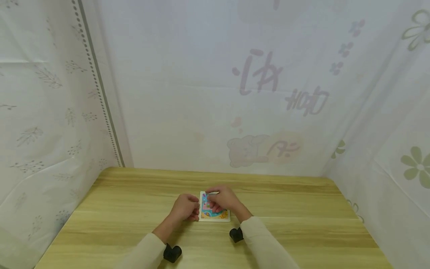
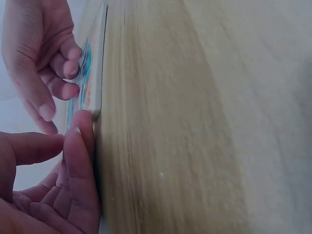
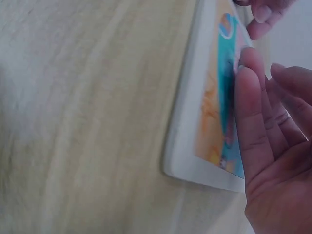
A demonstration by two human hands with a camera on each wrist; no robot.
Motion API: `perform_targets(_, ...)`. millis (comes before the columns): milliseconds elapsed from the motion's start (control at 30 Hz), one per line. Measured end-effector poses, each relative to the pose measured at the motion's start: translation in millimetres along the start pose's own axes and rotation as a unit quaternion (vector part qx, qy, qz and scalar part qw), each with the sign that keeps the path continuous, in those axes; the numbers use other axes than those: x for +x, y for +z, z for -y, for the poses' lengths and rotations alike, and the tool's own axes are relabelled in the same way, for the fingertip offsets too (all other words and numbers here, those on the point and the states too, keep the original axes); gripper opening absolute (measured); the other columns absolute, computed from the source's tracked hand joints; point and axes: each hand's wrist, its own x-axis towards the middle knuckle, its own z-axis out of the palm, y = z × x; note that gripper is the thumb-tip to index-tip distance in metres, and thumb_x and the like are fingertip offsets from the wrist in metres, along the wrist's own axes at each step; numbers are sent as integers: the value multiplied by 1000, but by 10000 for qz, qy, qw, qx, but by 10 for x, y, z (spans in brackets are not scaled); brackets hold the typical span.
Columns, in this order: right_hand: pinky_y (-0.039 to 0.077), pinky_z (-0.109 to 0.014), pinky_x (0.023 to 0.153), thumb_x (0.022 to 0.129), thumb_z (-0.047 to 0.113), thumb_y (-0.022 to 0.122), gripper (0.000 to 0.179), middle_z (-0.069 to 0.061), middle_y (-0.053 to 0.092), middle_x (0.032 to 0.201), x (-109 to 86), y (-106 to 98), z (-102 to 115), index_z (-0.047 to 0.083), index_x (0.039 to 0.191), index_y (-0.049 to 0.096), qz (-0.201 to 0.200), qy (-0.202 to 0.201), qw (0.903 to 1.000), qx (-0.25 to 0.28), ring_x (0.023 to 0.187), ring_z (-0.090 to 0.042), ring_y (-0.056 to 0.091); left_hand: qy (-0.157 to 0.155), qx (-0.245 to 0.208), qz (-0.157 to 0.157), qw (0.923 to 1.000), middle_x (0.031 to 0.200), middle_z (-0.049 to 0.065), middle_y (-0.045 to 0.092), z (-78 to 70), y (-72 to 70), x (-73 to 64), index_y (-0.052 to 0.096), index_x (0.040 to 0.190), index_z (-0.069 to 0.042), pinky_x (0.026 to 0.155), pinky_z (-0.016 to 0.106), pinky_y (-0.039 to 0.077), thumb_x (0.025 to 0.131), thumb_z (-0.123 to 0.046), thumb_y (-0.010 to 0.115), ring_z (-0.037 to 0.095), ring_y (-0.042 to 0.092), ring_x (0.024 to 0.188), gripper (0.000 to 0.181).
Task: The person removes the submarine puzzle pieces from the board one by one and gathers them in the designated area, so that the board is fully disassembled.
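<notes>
A small flat board (image 1: 215, 219) with a white border and a colourful picture in blue, pink and orange lies on the table; it looks like a child's picture puzzle. At its left edge is my left hand (image 1: 185, 207), its fingertips against or very close to the border, with the fingers loosely bent. Over the picture hovers my right hand (image 1: 224, 198), fingers slightly bent and covering its upper right part. In the right wrist view the right fingers (image 3: 251, 102) lie along the picture, and I see nothing between them and the thumb. Whether they touch the surface is unclear.
The wooden table (image 1: 134, 194) spreads around the board. Pale patterned cloth (image 1: 188, 112) hangs behind it and at both sides. A black wrist device sits at each forearm, one by the left sleeve (image 1: 147, 250) and one by the right sleeve (image 1: 265, 239).
</notes>
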Motion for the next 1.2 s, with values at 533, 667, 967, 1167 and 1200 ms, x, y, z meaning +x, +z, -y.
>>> perform_targets(533, 49, -23, 41, 93, 6, 60, 21, -5, 60, 56, 30, 96, -20, 5, 111, 69, -173, -181, 9989, -391, 42, -11, 54, 144, 984, -329, 9945, 61, 9, 61, -33, 75, 59, 55, 104, 6, 46, 29, 55, 82, 4, 58, 16, 60, 44, 22)
perform_targets(667, 49, -23, 41, 92, 5, 60, 21, -5, 60, 56, 24, 99, -9, 5, 112, 70, -183, -198, 9988, -418, 42, -11, 54, 151, 1044, -346, 9938, 60, 9, 61, -24, 78, 72, 55, 102, 5, 45, 29, 54, 82, 4, 57, 15, 60, 43, 20)
perform_targets(967, 43, -19, 37, 92, 7, 61, 23, -1, 55, 49, 33, 135, 23, 9, 112, 72, -349, -203, 9928, -1126, 38, -8, 48, 144, 1275, -328, 9912, 61, 9, 62, -5, 86, 94, 56, 101, 4, 44, 27, 53, 82, 6, 57, 15, 59, 42, 19)
perform_targets(1167, 41, -20, 37, 93, 8, 60, 16, -1, 53, 50, 61, 135, 55, 11, 107, 68, -312, -178, 9904, -1338, 38, -10, 46, 45, 1307, -332, 9909, 62, 10, 61, -70, 92, 60, 55, 101, 4, 45, 27, 54, 84, 6, 59, 15, 59, 43, 18)
perform_targets(1200, 41, -20, 38, 94, 9, 60, 13, 0, 53, 50, 64, 138, 58, 11, 104, 68, -301, -183, 9897, -1388, 39, -9, 46, 46, 1331, -321, 9906, 61, 10, 60, -75, 92, 58, 55, 102, 4, 45, 27, 54, 84, 7, 58, 15, 59, 43, 19)
